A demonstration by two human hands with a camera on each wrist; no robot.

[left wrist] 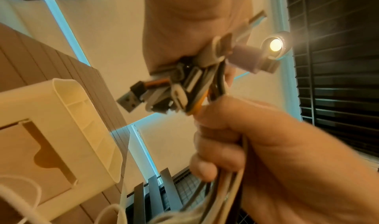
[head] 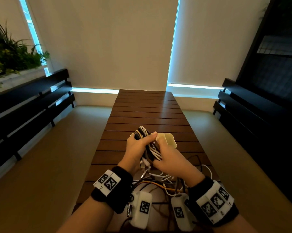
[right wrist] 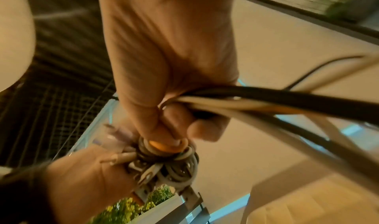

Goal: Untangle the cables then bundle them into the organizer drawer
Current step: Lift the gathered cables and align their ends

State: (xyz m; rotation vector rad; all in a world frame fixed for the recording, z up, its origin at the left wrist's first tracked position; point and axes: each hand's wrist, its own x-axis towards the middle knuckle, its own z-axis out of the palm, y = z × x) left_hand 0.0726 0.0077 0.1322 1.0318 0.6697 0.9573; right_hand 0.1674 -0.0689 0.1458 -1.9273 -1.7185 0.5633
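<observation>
We hold the cable bundle (head: 147, 145) in both fists above the table (head: 147, 115): our left hand (head: 138, 145) clamps the coil so it cannot spring loose, our right hand (head: 170, 157) wraps strands around it. The organizer drawer (head: 169, 139) sits just beyond our grip. Only the left wrist view shows the plugs (left wrist: 174, 89) poking out between our 2 hands.

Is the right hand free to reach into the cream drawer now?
Probably not yet. The right hand has its grip on the cable bundle, which the left hand also holds. The cream drawer sits just beyond, open on top, with nothing blocking it.
</observation>
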